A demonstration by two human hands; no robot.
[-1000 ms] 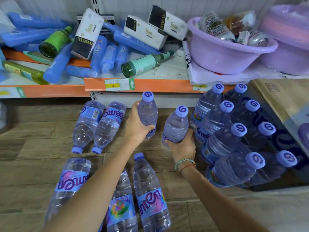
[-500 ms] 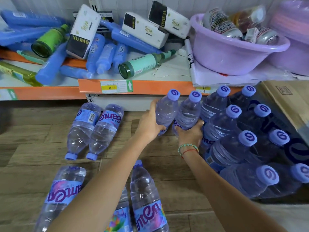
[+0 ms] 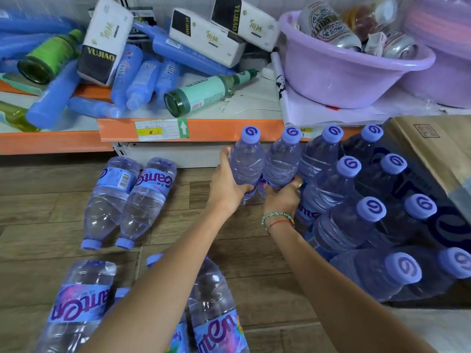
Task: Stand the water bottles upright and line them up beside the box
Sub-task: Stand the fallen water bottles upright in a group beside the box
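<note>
My left hand (image 3: pixel 226 184) grips an upright water bottle (image 3: pixel 246 161) with a purple cap. My right hand (image 3: pixel 281 197) grips a second upright bottle (image 3: pixel 281 159) right beside it. Both stand at the far end of the rows of several upright bottles (image 3: pixel 344 220) lined up against the cardboard box (image 3: pixel 438 154) on the right. Two bottles (image 3: pixel 127 200) lie on the wooden floor to the left, caps toward me. More bottles (image 3: pixel 76 307) lie flat near the bottom edge, partly hidden under my left arm.
An orange-edged shelf (image 3: pixel 142 129) runs just behind the bottles, holding blue tubes, a green glass bottle (image 3: pixel 204 94), tissue packs and a purple basin (image 3: pixel 349 70) with cans. Bare wooden floor (image 3: pixel 229 238) lies between my arms.
Both hands carried their bottles right and away from me, bringing them together against the upright row next to the shelf edge.
</note>
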